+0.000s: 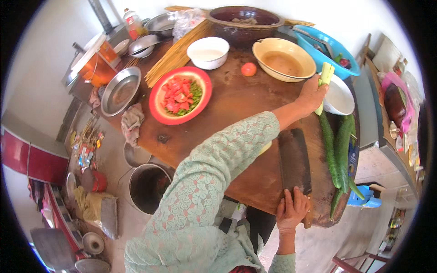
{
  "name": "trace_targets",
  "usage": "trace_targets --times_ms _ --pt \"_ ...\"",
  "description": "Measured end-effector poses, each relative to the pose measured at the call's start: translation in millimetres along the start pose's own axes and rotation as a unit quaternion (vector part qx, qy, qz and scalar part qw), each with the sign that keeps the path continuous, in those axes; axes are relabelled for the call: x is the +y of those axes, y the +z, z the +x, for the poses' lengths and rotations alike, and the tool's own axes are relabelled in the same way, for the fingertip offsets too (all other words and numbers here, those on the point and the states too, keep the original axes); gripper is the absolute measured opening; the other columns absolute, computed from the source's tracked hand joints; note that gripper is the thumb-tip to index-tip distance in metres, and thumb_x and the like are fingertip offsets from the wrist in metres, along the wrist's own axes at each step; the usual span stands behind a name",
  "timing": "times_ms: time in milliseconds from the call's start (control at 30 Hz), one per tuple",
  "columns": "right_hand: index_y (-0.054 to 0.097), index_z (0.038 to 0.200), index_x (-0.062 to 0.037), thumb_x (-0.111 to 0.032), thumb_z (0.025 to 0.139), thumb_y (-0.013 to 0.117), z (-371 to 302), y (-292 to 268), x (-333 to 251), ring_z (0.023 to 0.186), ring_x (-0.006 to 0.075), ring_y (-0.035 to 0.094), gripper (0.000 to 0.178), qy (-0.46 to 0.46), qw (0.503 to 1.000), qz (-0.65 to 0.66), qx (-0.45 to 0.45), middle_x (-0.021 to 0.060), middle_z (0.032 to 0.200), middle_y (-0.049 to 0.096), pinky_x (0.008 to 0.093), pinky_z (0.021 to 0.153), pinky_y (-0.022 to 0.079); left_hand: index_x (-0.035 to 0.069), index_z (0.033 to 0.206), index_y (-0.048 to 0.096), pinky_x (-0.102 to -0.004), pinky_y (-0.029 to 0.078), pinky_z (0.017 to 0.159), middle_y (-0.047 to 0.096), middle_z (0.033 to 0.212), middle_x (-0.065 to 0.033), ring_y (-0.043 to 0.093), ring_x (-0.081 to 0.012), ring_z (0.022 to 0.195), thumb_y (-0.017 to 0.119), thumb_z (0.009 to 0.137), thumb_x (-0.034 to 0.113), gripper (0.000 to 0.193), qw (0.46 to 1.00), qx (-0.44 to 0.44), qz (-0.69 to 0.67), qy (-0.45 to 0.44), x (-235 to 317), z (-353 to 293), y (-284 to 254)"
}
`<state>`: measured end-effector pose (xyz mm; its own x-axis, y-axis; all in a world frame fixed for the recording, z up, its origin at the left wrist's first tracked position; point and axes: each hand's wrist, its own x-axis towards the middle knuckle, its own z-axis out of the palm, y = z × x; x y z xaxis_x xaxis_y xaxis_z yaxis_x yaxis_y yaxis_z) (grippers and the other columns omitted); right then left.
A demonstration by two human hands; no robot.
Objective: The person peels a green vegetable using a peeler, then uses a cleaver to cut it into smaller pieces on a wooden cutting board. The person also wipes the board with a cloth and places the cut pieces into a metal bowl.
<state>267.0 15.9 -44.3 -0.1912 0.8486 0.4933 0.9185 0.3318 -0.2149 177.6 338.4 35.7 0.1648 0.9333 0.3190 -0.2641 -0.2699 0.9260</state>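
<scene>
My left hand, reaching across to the far right, is closed around pale green, peeled-looking vegetable pieces. They stick out above and below the fist, beside a white bowl. On the near edge of the table, a wide dark cleaver lies flat, its wooden handle pointing toward me. My right hand rests at the handle end of the blade with fingers stretched out and slightly apart. Long green cucumbers lie right of the cleaver. A pale piece shows partly behind my left sleeve.
On the wooden table stand a red-rimmed bowl of chopped tomato and green pieces, a white bowl, a cream basin and a tomato. A blue basin sits far right. A bucket stands below the left edge.
</scene>
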Motion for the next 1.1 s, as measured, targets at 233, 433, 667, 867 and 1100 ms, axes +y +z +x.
trace_targets --times_ms 233,433,667,867,1100 --pt "0.068 0.110 -0.0066 -0.013 0.085 0.059 1 6 -1 0.109 0.0352 0.056 0.028 -0.002 1.000 -0.009 0.009 0.0159 0.124 0.059 0.0474 0.099 0.036 0.000 0.122 0.050 -0.0328 0.049 0.072 0.063 0.088 -0.0113 0.061 -0.0189 0.079 0.059 0.093 0.022 0.038 0.941 0.086 0.312 0.102 104 -61 -178" --pt "0.066 0.112 -0.0067 -0.016 0.087 0.059 -1 9 4 0.110 0.0338 0.055 0.028 -0.020 0.998 -0.052 0.004 0.0154 0.126 0.058 0.0479 0.100 0.035 0.001 0.118 0.055 -0.0430 0.048 0.083 0.063 0.104 -0.0213 0.061 -0.0366 0.094 0.056 0.092 0.012 0.028 0.735 0.272 0.597 0.174 189 -153 -386" --pt "0.068 0.109 -0.0087 -0.015 0.085 0.059 1 6 -4 0.109 0.0338 0.056 0.027 -0.018 0.998 -0.052 0.019 0.0145 0.122 0.060 0.0479 0.098 0.037 0.002 0.109 0.060 -0.0523 0.047 0.080 0.064 0.099 -0.0254 0.061 -0.0446 0.094 0.060 0.088 0.021 0.029 0.621 0.259 0.740 0.003 159 -231 -580" --pt "0.068 0.108 -0.0086 -0.014 0.080 0.064 9 6 -3 0.108 0.0320 0.057 0.029 -0.014 0.999 -0.048 0.006 0.0136 0.119 0.061 0.0471 0.098 0.037 0.003 0.117 0.061 -0.0452 0.049 0.085 0.066 0.104 -0.0222 0.064 -0.0360 0.097 0.065 0.086 0.030 0.041 0.678 0.265 0.677 -0.105 152 -249 -628" --pt "0.069 0.106 -0.0074 -0.014 0.081 0.063 6 2 -9 0.106 0.0297 0.058 0.026 0.008 0.999 -0.023 0.026 0.0120 0.118 0.062 0.0431 0.096 0.038 0.003 0.114 0.062 -0.0383 0.050 0.084 0.065 0.104 -0.0165 0.064 -0.0302 0.095 0.068 0.085 0.018 0.033 0.703 0.219 0.662 0.141 171 -202 -446"
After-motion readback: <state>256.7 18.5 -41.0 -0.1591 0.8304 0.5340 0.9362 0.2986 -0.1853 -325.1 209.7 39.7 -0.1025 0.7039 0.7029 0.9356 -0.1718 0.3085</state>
